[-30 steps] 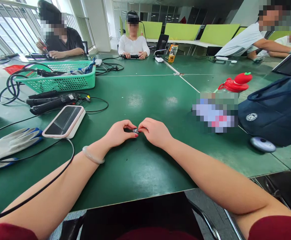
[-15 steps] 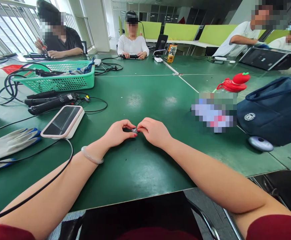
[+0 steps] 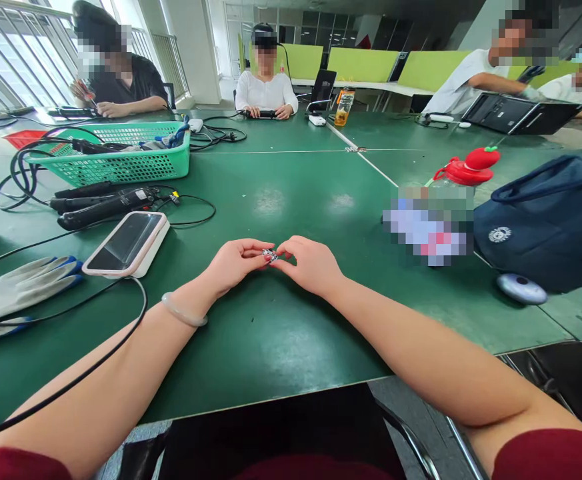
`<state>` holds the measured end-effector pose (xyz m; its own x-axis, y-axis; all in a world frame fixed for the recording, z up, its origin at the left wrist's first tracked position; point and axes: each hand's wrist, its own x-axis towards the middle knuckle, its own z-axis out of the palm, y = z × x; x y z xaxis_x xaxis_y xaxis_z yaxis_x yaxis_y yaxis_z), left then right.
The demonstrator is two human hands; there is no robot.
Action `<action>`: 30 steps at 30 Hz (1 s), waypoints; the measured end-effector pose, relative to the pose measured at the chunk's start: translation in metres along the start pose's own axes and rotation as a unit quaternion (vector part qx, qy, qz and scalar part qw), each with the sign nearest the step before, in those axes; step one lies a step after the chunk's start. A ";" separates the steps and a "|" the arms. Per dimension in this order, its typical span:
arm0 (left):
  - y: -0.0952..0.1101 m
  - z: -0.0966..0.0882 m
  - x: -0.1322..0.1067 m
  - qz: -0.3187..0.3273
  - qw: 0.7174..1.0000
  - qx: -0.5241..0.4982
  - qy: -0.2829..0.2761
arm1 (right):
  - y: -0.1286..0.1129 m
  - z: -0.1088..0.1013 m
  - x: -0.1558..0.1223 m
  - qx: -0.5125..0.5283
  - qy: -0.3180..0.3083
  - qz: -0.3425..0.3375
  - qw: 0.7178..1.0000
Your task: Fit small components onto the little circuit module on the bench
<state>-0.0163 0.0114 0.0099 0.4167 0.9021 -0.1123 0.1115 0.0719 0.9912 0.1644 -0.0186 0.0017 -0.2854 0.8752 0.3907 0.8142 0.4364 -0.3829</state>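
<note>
My left hand [image 3: 235, 265] and my right hand [image 3: 309, 265] meet at the middle of the green table [image 3: 291, 193]. Both pinch a tiny dark part [image 3: 270, 255] with light markings between thumb and fingertips. The part is tilted up, just above the table top. My left wrist wears a pale bangle [image 3: 185, 311]. Both forearms rest on the table near its front edge.
A phone in a pink case [image 3: 127, 243], black tools [image 3: 103, 203], a green basket [image 3: 115, 157], cables and a white-blue glove [image 3: 18, 287] lie left. A red-lidded bottle [image 3: 463, 170], navy bag [image 3: 545, 220] and grey mouse [image 3: 521, 289] sit right. Other people sit at the far side.
My left hand's fingers have flattened and rotated, and the small part is now tilted up so its light face shows. A person at the far right has set a laptop down.
</note>
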 end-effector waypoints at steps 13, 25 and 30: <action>-0.001 -0.016 0.004 0.053 0.986 0.147 0.053 | 0.005 0.003 0.003 -0.029 -0.032 -0.012 0.999; 0.017 -0.082 0.006 -0.113 0.673 0.692 0.237 | 0.005 -0.004 0.004 0.015 -0.060 0.032 0.998; 0.012 -0.080 0.006 -0.121 0.667 0.708 0.199 | 0.006 -0.007 0.001 0.019 -0.056 0.037 0.998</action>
<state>-0.0849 0.0520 0.0271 -0.0087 0.9987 0.0502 0.9894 0.0159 -0.1441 0.1719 -0.0166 0.0055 -0.2814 0.9224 0.2646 0.8166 0.3750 -0.4388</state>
